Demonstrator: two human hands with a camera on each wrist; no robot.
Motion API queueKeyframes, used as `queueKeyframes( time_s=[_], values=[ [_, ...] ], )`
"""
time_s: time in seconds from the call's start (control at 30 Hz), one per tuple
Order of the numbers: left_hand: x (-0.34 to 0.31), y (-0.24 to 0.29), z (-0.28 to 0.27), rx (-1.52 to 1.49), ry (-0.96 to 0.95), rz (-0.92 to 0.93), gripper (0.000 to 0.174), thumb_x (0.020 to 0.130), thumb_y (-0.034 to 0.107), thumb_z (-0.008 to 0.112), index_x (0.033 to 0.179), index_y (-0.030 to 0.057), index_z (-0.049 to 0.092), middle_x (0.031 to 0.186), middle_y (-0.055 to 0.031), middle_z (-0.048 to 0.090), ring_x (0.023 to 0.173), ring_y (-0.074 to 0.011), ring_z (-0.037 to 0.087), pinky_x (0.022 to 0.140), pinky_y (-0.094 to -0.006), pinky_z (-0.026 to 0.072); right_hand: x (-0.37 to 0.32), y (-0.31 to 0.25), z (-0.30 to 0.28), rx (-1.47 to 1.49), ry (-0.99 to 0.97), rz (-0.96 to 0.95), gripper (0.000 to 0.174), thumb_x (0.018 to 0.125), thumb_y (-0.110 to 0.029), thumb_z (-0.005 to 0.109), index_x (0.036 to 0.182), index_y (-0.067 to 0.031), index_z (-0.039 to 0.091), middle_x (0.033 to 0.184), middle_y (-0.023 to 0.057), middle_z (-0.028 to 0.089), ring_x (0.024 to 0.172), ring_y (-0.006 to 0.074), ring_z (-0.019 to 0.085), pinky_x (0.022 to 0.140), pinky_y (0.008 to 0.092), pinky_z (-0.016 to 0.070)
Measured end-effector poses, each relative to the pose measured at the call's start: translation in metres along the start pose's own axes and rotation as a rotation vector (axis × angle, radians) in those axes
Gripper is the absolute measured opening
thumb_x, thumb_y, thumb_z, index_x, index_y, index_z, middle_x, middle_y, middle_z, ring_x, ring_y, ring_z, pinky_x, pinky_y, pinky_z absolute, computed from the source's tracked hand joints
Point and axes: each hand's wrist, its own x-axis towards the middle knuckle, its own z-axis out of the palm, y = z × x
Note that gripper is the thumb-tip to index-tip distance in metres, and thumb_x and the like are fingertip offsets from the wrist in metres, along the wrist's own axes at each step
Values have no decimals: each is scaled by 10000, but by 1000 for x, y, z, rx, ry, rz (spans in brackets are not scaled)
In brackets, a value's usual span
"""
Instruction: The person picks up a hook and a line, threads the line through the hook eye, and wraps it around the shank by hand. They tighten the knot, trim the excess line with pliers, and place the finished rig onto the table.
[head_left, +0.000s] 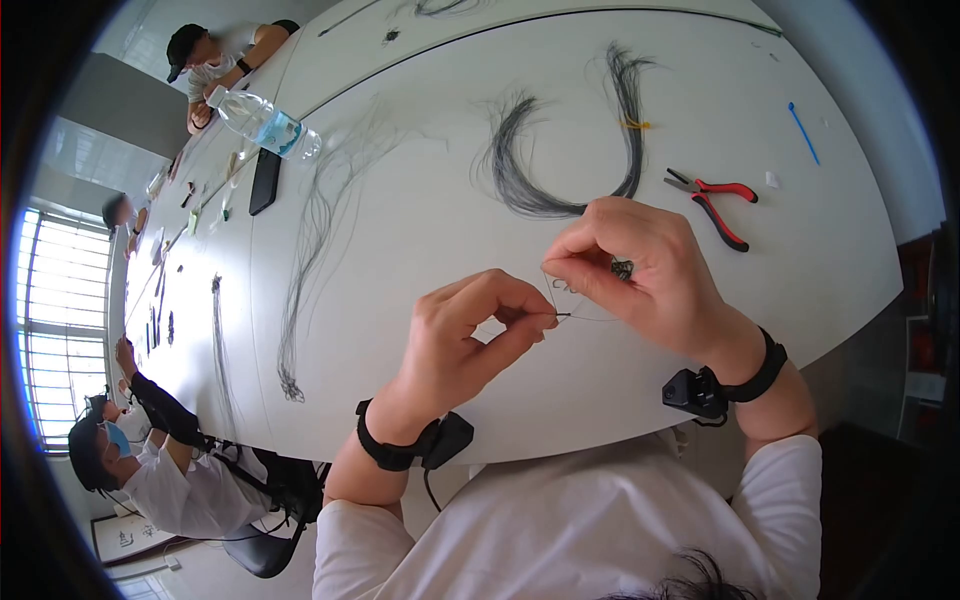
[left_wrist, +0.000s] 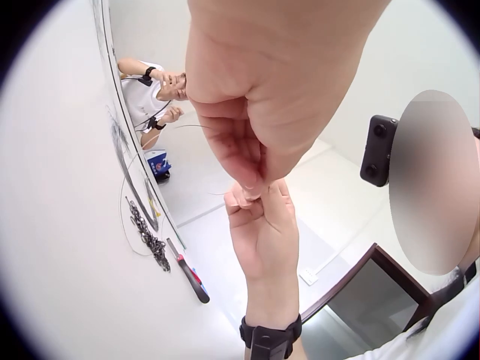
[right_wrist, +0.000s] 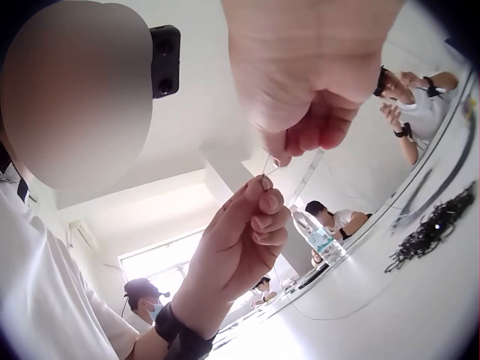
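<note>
My left hand (head_left: 465, 325) pinches a small fish hook (head_left: 564, 315) between thumb and index fingertip. Its thin dark shank pokes out to the right; the rest is hidden by the fingers. Just above and to the right, my right hand (head_left: 640, 255) pinches a fine pale line (head_left: 552, 288) that runs down to the hook. In the left wrist view the fingertips of both hands almost meet. Under the right hand lies a tangled pile of dark fish hooks (right_wrist: 435, 225), mostly covered in the head view.
Red-handled pliers (head_left: 722, 205) and a blue stick (head_left: 803, 132) lie at the right. A curved bundle of dark strands (head_left: 520, 185) lies beyond the hands. Loose strands (head_left: 310, 240), a phone (head_left: 264, 182) and a water bottle (head_left: 265, 125) are to the left. Other people sit around the table.
</note>
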Motion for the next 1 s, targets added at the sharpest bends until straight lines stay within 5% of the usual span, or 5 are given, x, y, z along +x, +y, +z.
queueKeyframes(
  time_s=[0.07,0.17,0.53,0.67,1.0],
  values=[
    [-1,-2,0,-54,5,22,82,865,-51,696,896,-12,630,846,-68,699,730,-141,694,660,-250,557,-1,0,1,260,-64,272,52,856,-44,712,855,-27,663,708,43,637,608,117,599,535,253,464],
    [-3,-4,-1,-186,76,5,81,891,-56,672,931,-22,611,878,-79,693,773,-149,701,684,-258,572,-4,2,4,319,-171,385,57,860,-41,701,830,-13,662,690,33,652,606,89,609,557,238,475],
    [-2,-6,0,-155,267,-53,44,960,-20,595,1002,-17,581,890,-88,695,767,-91,643,706,-223,541,-4,-13,12,100,-104,205,77,804,-9,712,778,-31,643,658,56,621,568,169,609,485,284,475],
    [-3,-10,2,-144,279,-40,67,955,0,622,989,-25,570,934,-87,690,868,-137,699,690,-252,580,-9,-11,21,103,-114,119,82,786,-5,710,767,-51,645,683,59,632,583,192,610,473,304,475],
    [2,3,-4,-607,313,-350,116,1052,185,506,1088,87,555,1102,-90,680,1009,-140,669,494,-129,396,-13,1,22,-41,-268,148,60,791,-55,715,773,-54,658,718,71,649,635,260,629,571,357,494]
  ],
)
